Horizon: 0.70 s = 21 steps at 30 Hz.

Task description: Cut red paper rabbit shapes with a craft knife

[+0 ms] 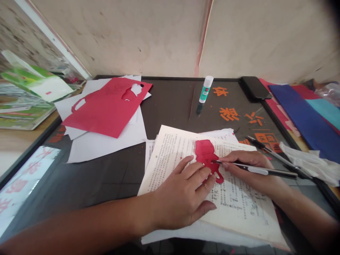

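A small red paper cutout (204,148) with dark drawn lines lies on a printed sheet (167,159). My left hand (186,194) rests on the sheet with its fingers spread, and the fingertips press the cutout's lower left side. In my right hand (247,164) is a slim black-and-white pen (257,170), pinched between thumb and fingers. Its tip touches or nearly touches the middle of the cutout. Part of the cutout's lower edge is hidden under my left fingers.
A glue stick (206,90) stands upright near the back. Red paper (106,109) with cut-out holes lies over white sheets at the left. A black phone (255,88), another pen (273,154), a crumpled white wrapper (308,163) and blue paper (297,117) are at the right.
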Tool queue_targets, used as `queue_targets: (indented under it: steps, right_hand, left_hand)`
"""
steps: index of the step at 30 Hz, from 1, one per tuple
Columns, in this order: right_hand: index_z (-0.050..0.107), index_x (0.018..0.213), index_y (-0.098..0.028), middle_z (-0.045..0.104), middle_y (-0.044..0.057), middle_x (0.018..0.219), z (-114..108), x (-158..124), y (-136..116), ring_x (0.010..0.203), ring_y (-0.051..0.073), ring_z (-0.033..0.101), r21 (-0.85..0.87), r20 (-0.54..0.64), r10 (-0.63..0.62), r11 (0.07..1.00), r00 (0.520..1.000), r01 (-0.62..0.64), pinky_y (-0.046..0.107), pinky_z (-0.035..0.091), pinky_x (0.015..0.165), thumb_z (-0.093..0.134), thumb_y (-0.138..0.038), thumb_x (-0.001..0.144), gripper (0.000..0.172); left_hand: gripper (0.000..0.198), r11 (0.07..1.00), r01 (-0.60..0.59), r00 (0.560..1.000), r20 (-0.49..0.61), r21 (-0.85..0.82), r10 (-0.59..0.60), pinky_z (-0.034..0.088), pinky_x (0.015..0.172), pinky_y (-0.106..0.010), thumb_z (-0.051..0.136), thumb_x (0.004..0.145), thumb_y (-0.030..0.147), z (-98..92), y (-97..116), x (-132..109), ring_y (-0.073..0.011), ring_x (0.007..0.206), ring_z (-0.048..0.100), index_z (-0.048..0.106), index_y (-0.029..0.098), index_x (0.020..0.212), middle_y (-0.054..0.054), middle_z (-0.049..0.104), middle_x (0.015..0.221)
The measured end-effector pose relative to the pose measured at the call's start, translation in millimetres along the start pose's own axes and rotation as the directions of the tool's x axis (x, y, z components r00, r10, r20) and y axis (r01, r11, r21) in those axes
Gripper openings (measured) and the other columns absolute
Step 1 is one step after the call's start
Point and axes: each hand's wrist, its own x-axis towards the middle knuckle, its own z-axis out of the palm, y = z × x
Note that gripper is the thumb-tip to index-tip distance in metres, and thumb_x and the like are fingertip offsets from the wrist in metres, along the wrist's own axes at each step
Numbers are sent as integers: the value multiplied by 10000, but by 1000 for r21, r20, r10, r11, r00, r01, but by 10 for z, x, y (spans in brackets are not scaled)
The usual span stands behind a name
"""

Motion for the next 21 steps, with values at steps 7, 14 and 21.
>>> queue_targets:
  steps: [7,14,21]
  right_hand:
    - [769,861,-268,776,6,832,-33,4,49,711,173,705,71,-33,59,996,998,-57,264,550,632,688,-324,853,98]
    - [760,821,-279,763,-20,746,-39,-29,17,646,143,688,85,-69,27,996,997,-21,218,525,588,712,-270,818,48]
    - [757,801,-261,761,-13,722,4,-49,-50,604,138,685,25,-52,-39,999,998,41,212,532,550,706,-261,821,54]
  left_hand:
    - [678,996,83,987,134,13,-84,219,1130,-631,389,968,623,31,-15,-2,-396,1354,394,525,79,1349,-252,440,1449]
    - [648,993,99,985,147,-65,-89,262,1072,-651,457,927,645,-5,-11,21,-397,1246,419,553,165,1351,-209,481,1334]
    - [665,989,91,991,109,-119,-78,239,1087,-644,493,901,659,19,-36,41,-387,1215,428,551,178,1356,-193,495,1253]
